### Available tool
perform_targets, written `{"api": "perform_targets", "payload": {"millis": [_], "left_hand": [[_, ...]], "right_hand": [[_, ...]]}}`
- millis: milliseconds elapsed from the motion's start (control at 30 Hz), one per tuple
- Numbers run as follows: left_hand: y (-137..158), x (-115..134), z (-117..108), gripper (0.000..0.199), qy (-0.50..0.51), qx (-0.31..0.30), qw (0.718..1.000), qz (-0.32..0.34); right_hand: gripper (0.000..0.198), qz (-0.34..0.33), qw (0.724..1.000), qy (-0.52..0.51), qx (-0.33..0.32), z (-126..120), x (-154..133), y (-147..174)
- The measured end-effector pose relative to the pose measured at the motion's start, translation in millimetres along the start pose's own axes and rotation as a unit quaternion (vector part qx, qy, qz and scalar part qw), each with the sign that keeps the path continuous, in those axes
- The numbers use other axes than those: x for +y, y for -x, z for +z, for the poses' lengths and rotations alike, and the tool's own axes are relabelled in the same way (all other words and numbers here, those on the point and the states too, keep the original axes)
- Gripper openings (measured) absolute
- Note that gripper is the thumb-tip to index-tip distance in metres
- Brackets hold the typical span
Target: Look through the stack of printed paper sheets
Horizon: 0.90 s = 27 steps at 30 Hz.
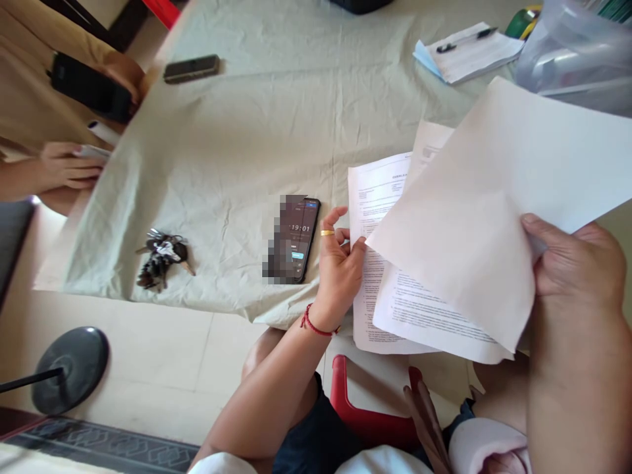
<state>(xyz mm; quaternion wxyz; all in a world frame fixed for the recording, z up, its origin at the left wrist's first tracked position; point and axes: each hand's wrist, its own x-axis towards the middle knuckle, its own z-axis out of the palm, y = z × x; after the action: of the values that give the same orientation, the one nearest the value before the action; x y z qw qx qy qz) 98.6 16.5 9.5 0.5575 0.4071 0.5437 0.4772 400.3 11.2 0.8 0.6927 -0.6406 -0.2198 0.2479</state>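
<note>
Lifting off the stack at the surface's near right edge, a blank sheet (494,197) is pinched at its lower corner by the right hand (575,263), thumb and fingers closed on the paper. Left hand (340,263), fingers loosely apart, touches the left margin of the printed pages (375,197) beneath. Phone (296,240) lies just beside that hand; keys (162,258) sit near the surface's near left corner. Another person's hand (66,164) rests at the left edge.

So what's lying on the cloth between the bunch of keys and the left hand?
In the head view, a phone lies face up between the keys and the left hand, close beside the hand. The rest of that stretch is bare cloth.
</note>
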Motion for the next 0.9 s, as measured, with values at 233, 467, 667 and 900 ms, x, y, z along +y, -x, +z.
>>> {"api": "perform_targets", "payload": {"millis": [233, 467, 667, 900], "left_hand": [[-3.4, -4.6, -4.5, 0.009, -0.058, -0.032, 0.998, 0.005], [0.1, 3.9, 0.6, 0.008, -0.042, -0.029, 0.998, -0.048], [-0.8, 0.3, 3.0, 0.024, -0.008, -0.040, 0.999, -0.016], [5.3, 5.6, 4.9, 0.045, 0.010, -0.066, 0.998, 0.004]], "right_hand": [[0.044, 0.011, 0.999, -0.007, 0.038, 3.5, -5.9, 1.0], [0.049, 0.037, 0.999, 0.003, 0.019, 3.6, -6.3, 5.4], [0.063, 0.063, 0.998, -0.009, -0.007, 9.7, -9.9, 9.8], [0.054, 0.076, 0.996, 0.021, -0.040, 8.2, -12.1, 13.6]]}}
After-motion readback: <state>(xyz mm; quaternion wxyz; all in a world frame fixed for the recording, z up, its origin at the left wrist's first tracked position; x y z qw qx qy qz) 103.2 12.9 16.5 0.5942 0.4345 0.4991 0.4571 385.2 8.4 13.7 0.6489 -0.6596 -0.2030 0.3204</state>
